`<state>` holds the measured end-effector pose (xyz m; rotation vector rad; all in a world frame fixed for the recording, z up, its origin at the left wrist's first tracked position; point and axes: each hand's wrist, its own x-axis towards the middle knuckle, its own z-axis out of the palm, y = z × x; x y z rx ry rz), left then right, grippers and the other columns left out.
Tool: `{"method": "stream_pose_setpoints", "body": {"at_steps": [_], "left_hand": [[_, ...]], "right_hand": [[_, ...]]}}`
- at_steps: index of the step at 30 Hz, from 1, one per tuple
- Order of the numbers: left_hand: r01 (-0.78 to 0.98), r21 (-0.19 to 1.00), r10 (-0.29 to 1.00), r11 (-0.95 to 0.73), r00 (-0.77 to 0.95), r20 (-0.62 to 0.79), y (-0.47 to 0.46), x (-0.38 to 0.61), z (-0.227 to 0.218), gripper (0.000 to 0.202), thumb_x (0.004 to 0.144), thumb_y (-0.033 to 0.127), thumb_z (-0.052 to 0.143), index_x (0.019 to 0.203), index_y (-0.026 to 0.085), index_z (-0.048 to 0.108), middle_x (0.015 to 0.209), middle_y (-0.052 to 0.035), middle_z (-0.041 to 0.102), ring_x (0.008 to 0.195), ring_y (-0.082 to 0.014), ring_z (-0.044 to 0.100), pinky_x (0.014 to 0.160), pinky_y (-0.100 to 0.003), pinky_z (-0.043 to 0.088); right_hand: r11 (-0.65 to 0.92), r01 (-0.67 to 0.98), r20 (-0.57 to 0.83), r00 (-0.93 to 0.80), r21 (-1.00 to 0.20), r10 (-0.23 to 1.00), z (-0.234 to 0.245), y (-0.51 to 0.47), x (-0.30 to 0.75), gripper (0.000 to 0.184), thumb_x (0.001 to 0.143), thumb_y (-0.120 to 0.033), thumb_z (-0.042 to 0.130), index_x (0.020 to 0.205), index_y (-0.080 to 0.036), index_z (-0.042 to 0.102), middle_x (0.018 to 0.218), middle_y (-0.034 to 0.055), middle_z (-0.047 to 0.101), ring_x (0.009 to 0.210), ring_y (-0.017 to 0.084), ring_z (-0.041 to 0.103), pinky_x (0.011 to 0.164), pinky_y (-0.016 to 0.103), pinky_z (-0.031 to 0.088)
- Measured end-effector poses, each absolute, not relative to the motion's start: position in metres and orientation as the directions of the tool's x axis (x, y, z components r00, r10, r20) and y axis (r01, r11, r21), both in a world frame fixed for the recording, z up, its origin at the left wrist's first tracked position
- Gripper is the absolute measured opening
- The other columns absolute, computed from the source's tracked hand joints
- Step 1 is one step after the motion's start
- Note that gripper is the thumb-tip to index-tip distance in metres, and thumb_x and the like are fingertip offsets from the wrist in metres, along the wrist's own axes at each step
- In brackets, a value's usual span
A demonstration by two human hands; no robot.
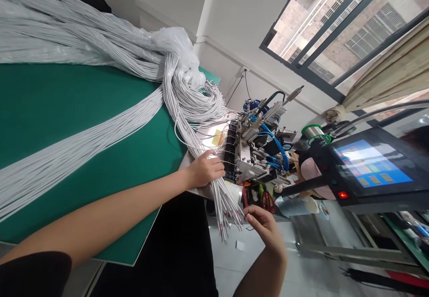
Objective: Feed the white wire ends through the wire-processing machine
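A thick bundle of thin white cables [223,198] runs down off the green table's corner, its stripped ends fanned out, with small reddish wires showing. My left hand [206,168] is closed around this bundle, just left of the machine. At the bundle's right edge, my right hand [264,226] pinches the tip of one cable between thumb and fingers. Exactly how the fingertips meet the wire is too small to make out. Beside my left hand stands a wire-processing machine [248,154] with a black feed strip, metal parts and blue air tubes; several single cables reach into it.
More cables [83,33], partly in clear plastic wrap [179,44], lie across the green table [140,140]. A screen on an arm [375,167] hangs at the right, near a solder-wire spool [315,132]. Red-handled scissors [268,202] sit below the machine. Another person is partly visible behind.
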<state>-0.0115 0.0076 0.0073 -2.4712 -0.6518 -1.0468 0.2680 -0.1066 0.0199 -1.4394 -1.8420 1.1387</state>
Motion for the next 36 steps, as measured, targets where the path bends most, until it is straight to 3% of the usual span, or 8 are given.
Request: {"method": "stream_pose_setpoints", "body": {"at_steps": [6,12,17,22,29,36], "left_hand": [[0.522,-0.179,0.229,-0.834,0.621,0.749,0.008,-0.011,0.005,0.022,0.092,0.011,0.043,0.090,0.021,0.063,0.084,0.0012,0.067,0.077,-0.0127,0.056,0.093,-0.038,0.032],[0.424,-0.236,0.143,-0.875,0.690,0.710,0.007,-0.012,0.006,0.023,0.093,0.011,0.043,0.100,0.024,0.061,0.082,0.0029,0.067,0.075,-0.0109,0.057,0.095,-0.037,0.033],[0.367,-0.241,0.094,-0.898,0.696,0.712,0.005,-0.013,0.010,0.021,0.094,0.015,0.043,0.098,0.023,0.061,0.074,0.0034,0.065,0.069,-0.0104,0.056,0.094,-0.037,0.034],[0.357,-0.197,0.112,-0.913,0.685,0.720,0.004,-0.014,0.013,0.021,0.094,0.015,0.040,0.088,0.021,0.059,0.069,0.0033,0.061,0.063,-0.0097,0.052,0.089,-0.033,0.037],[0.318,-0.138,0.126,-0.938,0.682,0.721,0.006,-0.014,0.011,0.019,0.094,0.017,0.036,0.087,0.020,0.054,0.071,0.0012,0.060,0.056,-0.0112,0.047,0.064,-0.026,0.039],[0.376,-0.098,0.199,-0.922,0.673,0.712,0.006,-0.013,0.006,0.019,0.091,0.012,0.035,0.084,0.020,0.052,0.069,0.0019,0.058,0.055,-0.0110,0.046,0.062,-0.025,0.040]], "right_hand": [[0.115,0.569,-0.065,-0.285,-0.814,0.956,0.021,-0.112,0.268,0.022,0.083,-0.037,0.064,0.074,-0.017,0.066,0.069,0.0023,0.058,0.064,0.015,0.049,0.058,0.025,0.036],[0.083,0.516,0.079,-0.031,-0.853,0.996,0.021,-0.107,0.266,0.025,0.085,-0.039,0.061,0.075,-0.017,0.066,0.067,0.0021,0.058,0.064,0.016,0.050,0.059,0.026,0.036],[0.085,0.438,0.136,0.085,-0.895,0.987,0.016,-0.099,0.263,0.025,0.085,-0.040,0.060,0.076,-0.017,0.066,0.066,0.0007,0.055,0.058,0.013,0.042,0.054,0.025,0.030],[0.110,0.369,0.147,0.073,-0.923,0.986,0.011,-0.091,0.258,0.029,0.086,-0.039,0.060,0.070,-0.016,0.064,0.061,-0.0008,0.049,0.057,0.012,0.038,0.053,0.025,0.027],[0.108,0.274,0.148,0.130,-0.956,0.980,0.001,-0.082,0.256,0.027,0.083,-0.040,0.063,0.072,-0.016,0.065,0.058,-0.0024,0.046,0.053,0.010,0.035,0.050,0.025,0.025],[0.122,0.234,0.176,0.224,-0.964,0.959,-0.009,-0.073,0.249,0.028,0.079,-0.042,0.065,0.071,-0.015,0.064,0.056,-0.0023,0.045,0.052,0.010,0.036,0.048,0.024,0.027]]}}
